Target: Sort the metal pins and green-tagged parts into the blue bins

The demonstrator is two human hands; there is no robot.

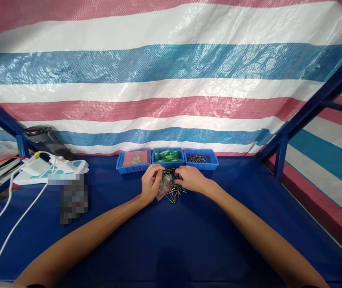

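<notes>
My left hand (151, 183) and my right hand (190, 178) meet over a small pile of thin metal pins (174, 193) on the blue table (171, 240). Both hands have curled fingers pinching at a small dark bundle of pins (168, 174) held between them. A pinkish clear bag (162, 192) lies under the pile, partly hidden by my left hand. Just behind stand three blue trays: the left tray (134, 161) with a pink bag, the middle tray (168, 157) with green parts, the right tray (201, 159) with more pins.
A white power strip (54, 170) with plugs and white cables (12, 228) lies at the left, with a dark bottle (46, 140) behind it. A blurred-out patch (73, 198) stands near it. Blue frame posts (280, 162) rise at both sides. A striped tarp (171, 80) hangs behind.
</notes>
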